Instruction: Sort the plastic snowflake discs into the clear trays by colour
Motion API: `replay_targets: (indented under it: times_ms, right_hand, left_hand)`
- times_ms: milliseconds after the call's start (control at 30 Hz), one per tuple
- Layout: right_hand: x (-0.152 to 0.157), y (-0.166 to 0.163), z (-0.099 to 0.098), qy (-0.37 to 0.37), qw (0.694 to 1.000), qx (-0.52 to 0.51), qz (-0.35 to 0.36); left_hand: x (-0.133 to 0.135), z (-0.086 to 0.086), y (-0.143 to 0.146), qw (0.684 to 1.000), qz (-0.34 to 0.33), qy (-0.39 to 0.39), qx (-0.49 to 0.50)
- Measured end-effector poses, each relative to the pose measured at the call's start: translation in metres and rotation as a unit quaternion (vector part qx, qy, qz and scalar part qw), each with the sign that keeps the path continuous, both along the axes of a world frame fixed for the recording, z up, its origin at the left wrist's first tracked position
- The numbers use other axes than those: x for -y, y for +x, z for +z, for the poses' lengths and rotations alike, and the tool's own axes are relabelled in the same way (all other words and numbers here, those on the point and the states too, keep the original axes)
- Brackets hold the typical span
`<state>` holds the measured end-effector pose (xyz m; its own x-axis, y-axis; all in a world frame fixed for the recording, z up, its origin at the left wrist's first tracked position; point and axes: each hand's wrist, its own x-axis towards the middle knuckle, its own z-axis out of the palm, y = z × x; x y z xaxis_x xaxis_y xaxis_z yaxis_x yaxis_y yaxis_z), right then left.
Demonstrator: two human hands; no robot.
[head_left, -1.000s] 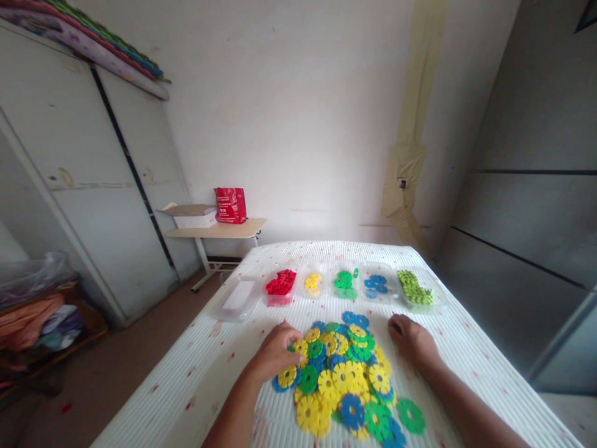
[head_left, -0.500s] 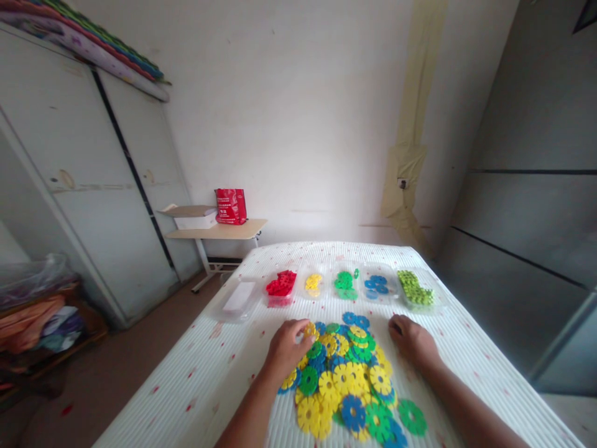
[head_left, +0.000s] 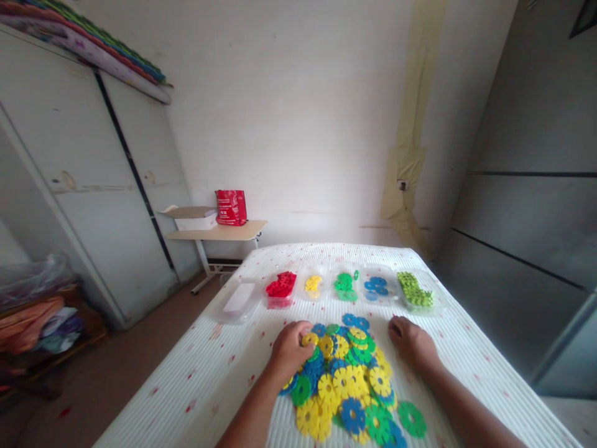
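Note:
A heap of yellow, green and blue plastic flower discs (head_left: 352, 379) lies on the white ribbed bed cover (head_left: 209, 367) in front of me. My left hand (head_left: 289, 351) rests on the heap's left edge, fingers curled round a yellow disc (head_left: 308, 340). At the heap's upper right, my right hand (head_left: 411, 343) lies loosely closed on the cover with nothing visible in it. Beyond the heap stands a row of clear trays: red discs (head_left: 281, 285), yellow discs (head_left: 313, 284), green discs (head_left: 344, 284), blue discs (head_left: 375, 285), lime pieces (head_left: 413, 288).
A clear tray with a white lid (head_left: 237, 298) stands at the row's left end. Left of the bed are a small wooden side table (head_left: 217, 231) with a red bag (head_left: 231, 206) and a box, grey wardrobe doors, and clutter on the floor. A dark wall runs along the right.
My left hand took a yellow disc from the heap's left edge, lifted it slightly forward, and now holds it low over the heap. The right hand stayed put.

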<state>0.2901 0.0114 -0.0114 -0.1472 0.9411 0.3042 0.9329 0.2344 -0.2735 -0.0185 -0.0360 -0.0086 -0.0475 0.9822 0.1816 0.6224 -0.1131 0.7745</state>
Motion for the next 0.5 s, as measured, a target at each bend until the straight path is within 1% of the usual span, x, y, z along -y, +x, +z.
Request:
replay_targets:
  times_ms: [100, 200, 300, 367, 433, 500]
  right_hand:
    - [-0.001, 0.0, 0.0, 0.0, 1.0, 0.0, -0.001]
    - [0.0, -0.001, 0.0, -0.002, 1.0, 0.002, -0.002]
    - [0.002, -0.002, 0.001, -0.002, 1.0, 0.004, -0.005]
    - [0.002, -0.002, 0.002, 0.0, 1.0, 0.005, -0.004]
    - [0.002, -0.002, 0.001, 0.002, 1.0, 0.005, -0.004]
    - [0.001, -0.002, 0.001, 0.001, 1.0, 0.002, 0.0]
  left_hand:
    - [-0.003, 0.008, -0.002, 0.999, 0.003, 0.009, 0.031]
    - [-0.015, 0.029, -0.004, 0.998, 0.018, 0.05, 0.027]
    - [-0.042, 0.057, -0.004, 0.992, 0.024, 0.119, -0.038]
    - [-0.064, 0.072, -0.001, 0.988, 0.027, 0.141, -0.056]
    - [-0.084, 0.082, 0.002, 0.984, 0.037, 0.159, -0.066]
    - [-0.097, 0.083, 0.005, 0.981, 0.038, 0.176, -0.078]
